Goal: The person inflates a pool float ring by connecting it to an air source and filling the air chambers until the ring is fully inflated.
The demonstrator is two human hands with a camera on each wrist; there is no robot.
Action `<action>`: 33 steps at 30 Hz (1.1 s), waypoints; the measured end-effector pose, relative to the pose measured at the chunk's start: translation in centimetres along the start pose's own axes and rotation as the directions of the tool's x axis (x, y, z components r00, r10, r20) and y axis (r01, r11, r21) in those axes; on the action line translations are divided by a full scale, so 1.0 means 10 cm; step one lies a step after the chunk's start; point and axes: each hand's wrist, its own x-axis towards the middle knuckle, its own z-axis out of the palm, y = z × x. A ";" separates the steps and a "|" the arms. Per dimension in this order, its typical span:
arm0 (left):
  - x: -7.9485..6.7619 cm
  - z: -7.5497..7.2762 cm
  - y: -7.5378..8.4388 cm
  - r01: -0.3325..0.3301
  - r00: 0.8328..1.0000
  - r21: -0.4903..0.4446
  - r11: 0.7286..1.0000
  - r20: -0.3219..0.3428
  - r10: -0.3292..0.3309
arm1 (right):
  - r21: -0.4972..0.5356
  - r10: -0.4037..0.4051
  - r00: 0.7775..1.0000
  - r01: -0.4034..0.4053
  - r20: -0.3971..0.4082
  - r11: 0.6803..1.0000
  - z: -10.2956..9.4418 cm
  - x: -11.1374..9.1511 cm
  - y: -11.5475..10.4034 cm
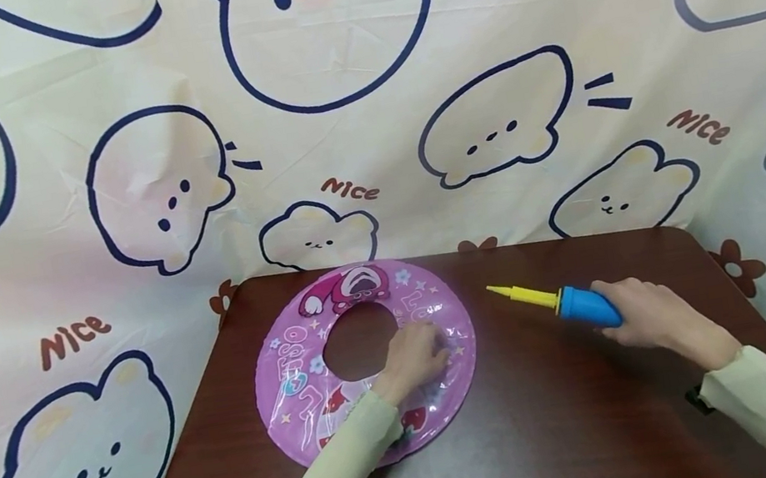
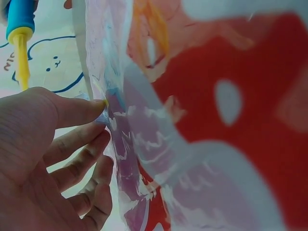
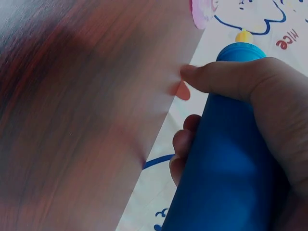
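A pink-purple inflatable swim ring [image 1: 275, 392] with cartoon prints lies on the table, puffed out and glossy. My left hand [image 1: 414, 356] is over the right side of its hole. In the left wrist view, thumb and forefinger pinch a small clear valve [image 2: 102, 116] on the ring's surface, while the other fingers curl loosely beside it. My right hand [image 1: 650, 313] grips a hand pump [image 1: 587, 306] by its blue body, above the table's right side. The pump's yellow nozzle [image 1: 523, 294] points left toward the ring, apart from it.
The dark brown wooden table [image 1: 540, 449] has its far edge against a pale curtain [image 1: 383, 146] printed with cartoon bears. The curtain also hangs along both sides. A small black object [image 1: 699, 400] shows at the right sleeve's cuff.
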 end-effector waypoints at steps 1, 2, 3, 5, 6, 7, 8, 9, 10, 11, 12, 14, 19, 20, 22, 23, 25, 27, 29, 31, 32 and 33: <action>0.00 0.00 0.00 0.001 1.000 0.001 1.000 0.001 -0.001 | 0.000 -0.008 1.000 0.008 0.003 1.000 0.01 0.01 -0.02; 0.00 0.00 0.00 0.001 1.000 0.003 1.000 0.001 -0.001 | 0.001 -0.015 1.000 0.015 0.007 1.000 0.01 0.01 -0.04; 0.00 0.00 0.00 0.002 1.000 0.007 1.000 0.001 -0.002 | 0.001 -0.022 1.000 0.022 0.010 1.000 0.02 0.02 -0.06; 0.00 0.00 0.00 0.002 1.000 0.010 1.000 0.001 -0.002 | -0.003 -0.041 0.999 0.041 0.010 0.999 0.02 0.04 -0.09; 0.00 0.00 0.00 0.003 1.000 0.011 1.000 0.001 -0.003 | -0.007 -0.049 0.999 0.049 0.011 0.999 0.02 0.05 -0.11; 0.01 -0.01 0.00 0.003 1.000 0.012 1.000 0.001 -0.003 | -0.012 -0.058 0.998 0.058 0.013 0.998 0.02 0.06 -0.13; 0.01 -0.01 0.00 0.004 1.000 0.011 1.000 0.001 -0.004 | -0.018 -0.065 0.998 0.065 0.015 0.998 0.02 0.07 -0.15; 0.01 -0.01 0.00 0.005 1.000 0.009 1.000 0.002 -0.005 | -0.023 -0.073 0.997 0.074 0.016 0.997 0.02 0.08 -0.16; 0.01 -0.01 0.00 0.005 1.000 0.008 1.000 0.004 -0.005 | -0.029 -0.081 0.997 0.082 0.019 0.996 0.03 0.09 -0.18; 0.01 -0.01 -0.01 0.003 1.000 0.006 1.000 0.003 -0.003 | -0.032 -0.088 0.996 0.089 0.023 0.996 0.03 0.10 -0.19; 0.02 0.00 -0.01 0.003 1.000 0.007 1.000 0.005 -0.003 | -0.037 -0.094 0.995 0.095 0.028 0.995 0.04 0.11 -0.21; 0.02 0.00 -0.01 0.002 1.000 0.014 1.000 0.006 -0.002 | -0.045 -0.105 0.994 0.107 0.037 0.993 0.06 0.14 -0.23; 0.03 -0.01 0.00 -0.005 1.000 0.041 0.999 0.007 0.005 | -0.078 -0.124 0.990 0.128 0.064 0.989 0.11 0.18 -0.33; 0.03 -0.01 0.00 -0.006 1.000 0.047 0.999 0.007 0.005 | -0.088 -0.131 0.989 0.137 0.067 0.987 0.12 0.19 -0.35; 0.04 -0.01 0.01 -0.005 1.000 0.053 0.999 0.008 0.004 | -0.106 -0.140 0.988 0.147 0.068 0.983 0.14 0.21 -0.39; 0.04 -0.01 0.01 -0.006 1.000 0.059 0.998 0.007 0.005 | -0.117 -0.145 0.987 0.152 0.068 0.981 0.15 0.22 -0.40; 0.04 -0.01 0.01 -0.003 1.000 0.061 0.998 0.009 0.003 | -0.138 -0.154 0.986 0.162 0.068 0.977 0.16 0.23 -0.44; 0.04 -0.02 0.02 -0.002 1.000 0.060 0.998 0.012 0.001 | -0.159 -0.161 0.985 0.170 0.068 0.973 0.16 0.25 -0.47; 0.04 -0.02 0.03 0.001 1.000 0.059 0.998 0.017 -0.002 | -0.179 -0.165 0.984 0.176 0.072 0.968 0.16 0.28 -0.51; 0.05 -0.03 0.04 0.005 1.000 0.055 0.998 0.024 -0.007 | -0.194 -0.165 0.983 0.177 0.077 0.965 0.16 0.30 -0.55; 0.05 -0.03 0.04 0.006 1.000 0.055 0.998 0.026 -0.007 | -0.202 -0.164 0.983 0.177 0.080 0.963 0.16 0.31 -0.56; 0.05 -0.04 0.04 0.005 1.000 0.058 0.998 0.026 -0.007 | -0.207 -0.162 0.983 0.176 0.083 0.962 0.16 0.32 -0.58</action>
